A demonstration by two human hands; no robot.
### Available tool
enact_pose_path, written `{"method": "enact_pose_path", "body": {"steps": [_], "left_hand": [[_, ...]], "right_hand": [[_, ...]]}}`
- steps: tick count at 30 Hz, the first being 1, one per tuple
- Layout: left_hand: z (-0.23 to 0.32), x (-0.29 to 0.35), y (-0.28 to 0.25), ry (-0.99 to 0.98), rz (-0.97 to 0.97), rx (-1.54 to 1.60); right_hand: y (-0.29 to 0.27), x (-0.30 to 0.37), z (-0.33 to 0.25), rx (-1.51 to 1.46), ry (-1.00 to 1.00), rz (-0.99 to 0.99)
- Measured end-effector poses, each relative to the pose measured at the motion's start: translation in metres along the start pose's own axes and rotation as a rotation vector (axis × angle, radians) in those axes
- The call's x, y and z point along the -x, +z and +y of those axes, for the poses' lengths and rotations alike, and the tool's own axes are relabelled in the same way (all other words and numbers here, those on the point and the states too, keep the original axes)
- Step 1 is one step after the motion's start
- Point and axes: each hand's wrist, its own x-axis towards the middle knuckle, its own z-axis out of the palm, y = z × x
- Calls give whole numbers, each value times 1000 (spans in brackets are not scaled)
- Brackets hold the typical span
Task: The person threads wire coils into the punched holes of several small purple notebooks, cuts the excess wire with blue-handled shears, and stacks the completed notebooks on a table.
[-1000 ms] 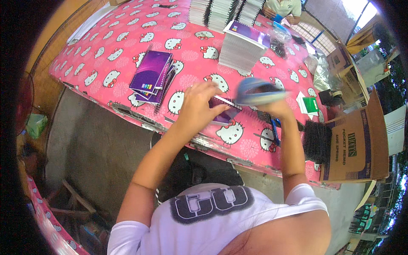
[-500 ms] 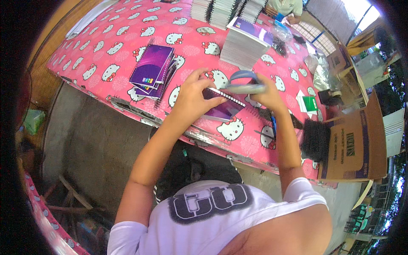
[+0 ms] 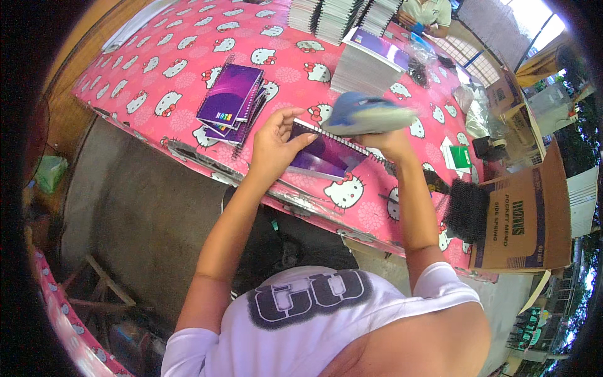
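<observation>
Left hand (image 3: 278,142): thumb on purple notebook (image 3: 324,154), index spread; other fingers' grip, can't tell.
Right hand (image 3: 389,146): clutching blurred blue object (image 3: 363,115), fingertips hidden.

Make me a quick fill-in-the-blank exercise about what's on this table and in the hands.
1. The bare left hand touches a rectangular wire-bound notebook with a ____ cover.
2. The blurred blue-and-grey object is in the person's ____ hand.
3. White cat faces decorate the ____ tablecloth.
4. The low stack of purple spiral notebooks lies to the ____ of the tall white paper stack.

Missing words: purple; right; pink; left.
</observation>
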Motion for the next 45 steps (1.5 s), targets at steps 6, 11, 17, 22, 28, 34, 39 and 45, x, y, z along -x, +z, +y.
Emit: {"method": "enact_pose_path", "body": {"steps": [6, 11, 17, 22, 28, 34, 39, 45], "left_hand": [[6, 6, -2, -139, 105, 92], [5, 8, -12, -248, 65, 163], [18, 5, -6, -157, -9, 316], [65, 17, 12, 387, 92, -133], [32, 46, 28, 89, 57, -312], [18, 45, 25, 348, 69, -436], [20, 41, 28, 464, 82, -477], [27, 41, 30, 453, 112, -454]], "right_hand": [[0, -25, 11, 451, 2, -3], [0, -22, 21, 871, 166, 249], [-56, 31, 72, 1256, 76, 349], [-44, 137, 59, 1135, 354, 337], [-34, 150, 58, 1314, 419, 416], [-35, 138, 37, 1113, 314, 445], [57, 99, -35, 613, -151, 243], [64, 87, -35, 578, -137, 184]]}}
